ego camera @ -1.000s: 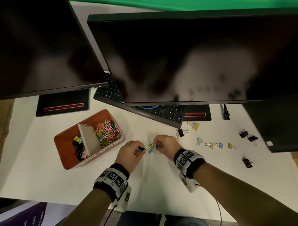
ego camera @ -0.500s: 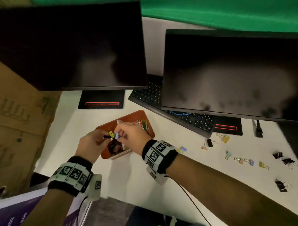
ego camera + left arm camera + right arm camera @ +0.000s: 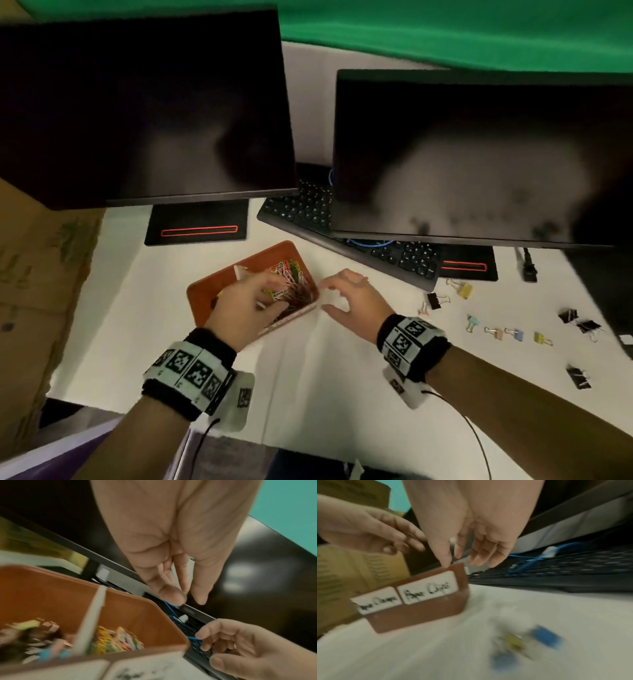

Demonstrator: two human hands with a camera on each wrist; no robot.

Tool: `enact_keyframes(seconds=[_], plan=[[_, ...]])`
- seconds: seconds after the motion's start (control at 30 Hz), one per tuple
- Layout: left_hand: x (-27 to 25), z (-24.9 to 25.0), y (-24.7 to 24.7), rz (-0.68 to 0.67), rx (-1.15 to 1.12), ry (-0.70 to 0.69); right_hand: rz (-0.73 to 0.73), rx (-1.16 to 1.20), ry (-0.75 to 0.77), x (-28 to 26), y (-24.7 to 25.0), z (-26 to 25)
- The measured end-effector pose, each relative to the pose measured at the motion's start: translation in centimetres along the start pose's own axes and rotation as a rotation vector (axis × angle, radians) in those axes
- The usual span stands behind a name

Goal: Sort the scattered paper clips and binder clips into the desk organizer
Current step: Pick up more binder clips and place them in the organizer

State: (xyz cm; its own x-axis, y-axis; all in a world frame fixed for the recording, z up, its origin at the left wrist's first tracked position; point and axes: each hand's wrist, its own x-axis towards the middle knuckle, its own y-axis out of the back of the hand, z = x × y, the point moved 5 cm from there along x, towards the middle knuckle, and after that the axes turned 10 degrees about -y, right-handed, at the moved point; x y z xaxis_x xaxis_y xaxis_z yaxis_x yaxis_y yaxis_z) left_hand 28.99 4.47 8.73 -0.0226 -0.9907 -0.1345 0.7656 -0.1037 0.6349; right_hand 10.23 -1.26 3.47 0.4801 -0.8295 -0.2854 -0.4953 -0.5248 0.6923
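The orange-brown organizer (image 3: 205, 296) stands on the white desk with a white divider (image 3: 92, 615). Coloured paper clips (image 3: 291, 274) fill its right compartment and binder clips (image 3: 34, 631) lie in its left one. My left hand (image 3: 274, 296) hovers over the organizer with straight fingers (image 3: 171, 596) and holds nothing. My right hand (image 3: 329, 294) hangs just right of the organizer's near corner (image 3: 457, 568), fingers loosely curled and empty. Scattered binder clips lie to the right: a black one (image 3: 433, 300), a yellow one (image 3: 464, 289), pastel ones (image 3: 513, 334). Blurred blue and yellow clips (image 3: 546, 637) lie below my right wrist.
Two dark monitors (image 3: 137, 113) (image 3: 479, 157) overhang the desk, with a black keyboard (image 3: 394, 257) and a blue cable (image 3: 530, 559) behind the organizer. A cardboard box (image 3: 37, 291) stands at the left. More black binder clips (image 3: 579, 322) (image 3: 579, 377) lie far right, near the desk edge.
Both hands carried small clips from mid-desk to the organizer. Now neither hand holds any; the right hand has moved off to the organizer's right side.
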Motion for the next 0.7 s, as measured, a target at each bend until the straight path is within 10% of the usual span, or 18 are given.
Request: enact_keyframes(seconds=[0.3,0.7], plan=[[3.9,3.4,-16.2,-0.383,0.087,-0.144,0.141,-0.282,-0.484,-5.0,6.6,15.4],[5.7,1.8,-22.1,-0.541,0.375,-0.112,-0.01,-0.192,-0.378,-4.6,3.9,17.3]])
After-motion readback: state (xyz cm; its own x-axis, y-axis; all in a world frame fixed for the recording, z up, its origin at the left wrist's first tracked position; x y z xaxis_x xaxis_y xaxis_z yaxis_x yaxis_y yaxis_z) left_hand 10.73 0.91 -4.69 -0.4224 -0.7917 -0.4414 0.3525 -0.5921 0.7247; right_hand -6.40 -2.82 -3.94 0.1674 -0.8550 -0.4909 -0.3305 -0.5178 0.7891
